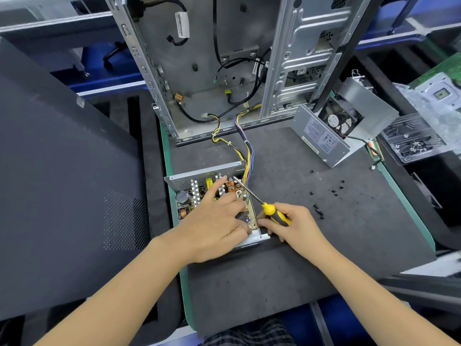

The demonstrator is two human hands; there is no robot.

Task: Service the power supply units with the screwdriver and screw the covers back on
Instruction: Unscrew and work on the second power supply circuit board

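Power supply unit point(212, 203), cover off, sits mid-bench point(287, 258), wires running to the case point(199, 71) at 12 o'clock. Left hand point(214, 226) lies over the board, forefinger straight and pointing to 1 o'clock, other fingers loosely curled; whether they pinch a part I cannot tell. Right hand point(291, 226) has its grip clamped on the screwdriver point(262, 206), tip at the far corner. Removed cover point(331, 128) at 2 o'clock, loose screws point(324, 196) at 3. Best: keep the shaft upright on the screw, steady the housing, avoid capacitors.
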